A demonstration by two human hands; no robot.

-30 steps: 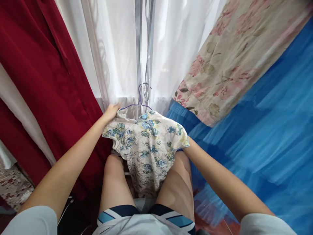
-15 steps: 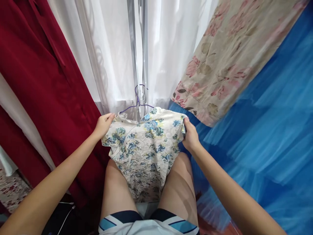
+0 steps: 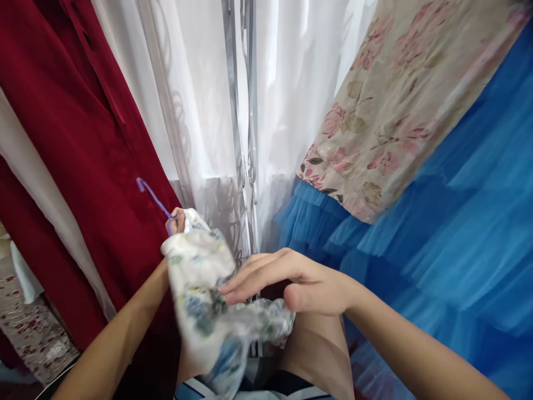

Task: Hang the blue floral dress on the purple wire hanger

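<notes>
A small white garment with blue flowers hangs bunched and blurred in front of my knees, on a purple wire hanger. My left hand is closed around the hanger's neck and the garment's top, with the hook pointing up and left against a red cloth. My right hand is spread flat, fingers stretched left, lying on the garment's middle with nothing gripped.
A dark red curtain hangs at the left and sheer white curtains at the centre with a metal pole between them. A pink-flowered cloth and blue tulle fill the right. My bare knees are below.
The hanger has come off the pole and moved left and down in my left hand. My right hand let go of the garment's shoulder and now lies flat on the crumpled cloth.
</notes>
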